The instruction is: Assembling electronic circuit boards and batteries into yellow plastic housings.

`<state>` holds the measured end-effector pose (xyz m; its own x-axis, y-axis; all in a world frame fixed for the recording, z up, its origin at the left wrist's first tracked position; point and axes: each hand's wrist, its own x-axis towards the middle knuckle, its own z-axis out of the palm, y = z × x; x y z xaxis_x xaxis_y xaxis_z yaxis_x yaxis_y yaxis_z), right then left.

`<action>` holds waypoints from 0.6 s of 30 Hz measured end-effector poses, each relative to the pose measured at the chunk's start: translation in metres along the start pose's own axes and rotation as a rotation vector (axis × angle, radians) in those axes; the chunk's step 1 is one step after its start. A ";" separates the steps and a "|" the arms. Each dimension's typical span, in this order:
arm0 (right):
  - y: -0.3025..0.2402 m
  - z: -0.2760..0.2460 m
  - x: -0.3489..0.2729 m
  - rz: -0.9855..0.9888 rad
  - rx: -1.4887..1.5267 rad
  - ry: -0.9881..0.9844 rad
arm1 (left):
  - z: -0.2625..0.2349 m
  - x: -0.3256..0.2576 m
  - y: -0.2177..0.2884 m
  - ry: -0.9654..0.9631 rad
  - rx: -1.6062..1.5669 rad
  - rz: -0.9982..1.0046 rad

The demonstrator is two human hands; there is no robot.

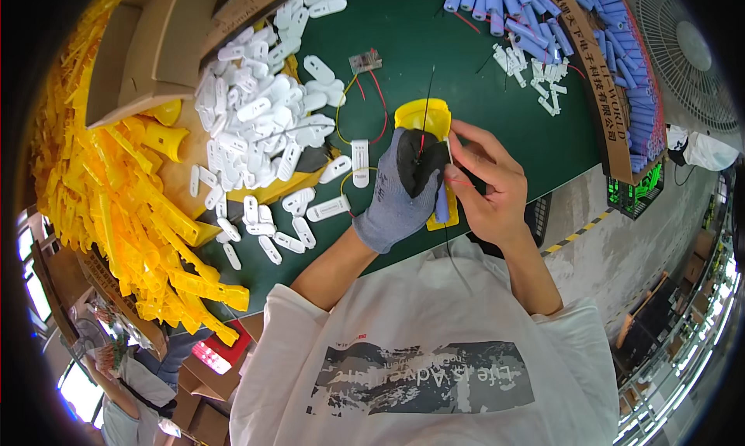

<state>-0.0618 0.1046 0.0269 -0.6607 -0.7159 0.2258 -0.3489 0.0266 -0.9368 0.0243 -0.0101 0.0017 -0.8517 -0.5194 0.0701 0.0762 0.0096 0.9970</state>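
My left hand, in a grey glove with a black palm, grips a long yellow plastic shell above the green table. Inside the shell, a blue cylindrical battery cell shows partly below the glove. A thin black wire rises past the gloved fingers, with a short red part at its base. My bare right hand curls its fingers and thumb along the shell's right edge. A red wire shows by the right thumb; whether it is pinched is hidden.
White oval plastic pieces lie heaped left of my hands, beside many yellow shells and a cardboard box. A wired circuit board lies ahead. Far right are loose blue cells, white connectors and a fan.
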 end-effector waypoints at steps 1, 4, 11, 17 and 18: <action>0.000 0.000 0.001 -0.015 0.007 0.016 | -0.001 -0.001 -0.003 0.010 0.018 0.029; 0.003 -0.004 0.000 -0.052 0.049 -0.029 | -0.003 0.000 -0.005 0.059 0.029 0.034; -0.006 -0.025 -0.004 0.168 0.300 -0.169 | 0.011 0.021 0.024 0.329 -0.212 0.046; -0.028 -0.010 -0.006 0.072 -0.129 -0.037 | 0.015 0.035 0.040 0.362 -0.113 0.059; -0.022 -0.009 -0.005 0.070 -0.136 -0.031 | 0.014 0.031 0.043 0.357 -0.119 0.062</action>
<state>-0.0573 0.1139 0.0488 -0.6664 -0.7302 0.1507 -0.3906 0.1697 -0.9048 -0.0057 -0.0136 0.0471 -0.6112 -0.7859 0.0941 0.1997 -0.0381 0.9791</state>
